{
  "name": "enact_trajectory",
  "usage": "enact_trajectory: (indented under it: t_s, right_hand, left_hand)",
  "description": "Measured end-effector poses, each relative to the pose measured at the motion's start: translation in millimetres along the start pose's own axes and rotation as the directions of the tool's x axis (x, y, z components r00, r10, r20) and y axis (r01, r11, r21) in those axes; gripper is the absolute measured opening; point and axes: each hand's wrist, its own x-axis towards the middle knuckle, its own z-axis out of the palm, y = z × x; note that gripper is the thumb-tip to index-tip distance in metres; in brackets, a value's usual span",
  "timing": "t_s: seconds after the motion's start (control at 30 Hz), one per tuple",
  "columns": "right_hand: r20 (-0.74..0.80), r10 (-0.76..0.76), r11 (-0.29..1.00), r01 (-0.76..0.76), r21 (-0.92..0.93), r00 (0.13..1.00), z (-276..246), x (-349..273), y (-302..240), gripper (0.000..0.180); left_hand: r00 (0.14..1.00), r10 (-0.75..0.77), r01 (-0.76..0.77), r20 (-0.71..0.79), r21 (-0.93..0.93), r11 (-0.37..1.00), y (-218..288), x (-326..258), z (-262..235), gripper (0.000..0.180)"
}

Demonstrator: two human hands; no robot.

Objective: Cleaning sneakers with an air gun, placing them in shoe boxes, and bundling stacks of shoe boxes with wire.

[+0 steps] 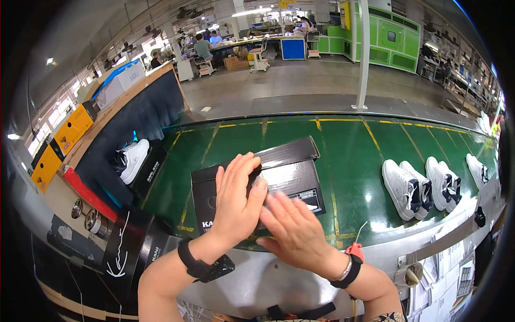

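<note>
A black shoebox (287, 180) with its lid on lies on the green conveyor belt right in front of me. My left hand (238, 196) is raised over its near side, fingers stretched upward and thumb apart. Close beside it, my right hand (296, 229) has its fingers extended toward the left palm and is slightly blurred. Neither hand visibly grips anything. Whether the palms touch each other or the box, I cannot tell. The hands hide part of the box's near face, where a pale label (306, 199) shows on the right.
White sneakers (401, 188) stand in pairs on the belt (348, 153) to the right. At left, another black shoebox (147, 172) sits by a dark curtain (150, 104), with white shoes in or on it. A red tag (354, 250) and a metal edge lie near my right wrist.
</note>
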Motion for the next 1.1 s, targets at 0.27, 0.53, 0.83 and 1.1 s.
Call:
enact_trajectory:
  t_s: [0.27, 0.53, 0.83, 1.1]
  right_hand:
    - [-0.026, 0.285, 0.957, -0.283, 0.066, 0.958, -29, -93, 38, 0.080]
    - [0.176, 0.762, 0.647, -0.716, -0.262, 0.624, -41, -257, 21, 0.078]
    - [0.090, 0.813, 0.580, -0.787, -0.211, 0.575, -29, -287, 8, 0.058]
    - [0.003, 0.840, 0.537, -0.830, -0.154, 0.543, -21, -289, 11, 0.052]
  left_hand:
    - [0.972, 0.207, -0.229, 0.112, 0.264, 0.937, 37, -72, 3, 0.033]
    - [0.863, 0.340, -0.469, 0.373, 0.347, 0.812, -25, -215, 56, 0.034]
    - [0.890, 0.178, -0.287, 0.419, 0.214, 0.934, -36, -111, 114, 0.060]
    - [0.894, 0.250, -0.294, 0.372, 0.067, 0.953, 5, -37, 196, 0.034]
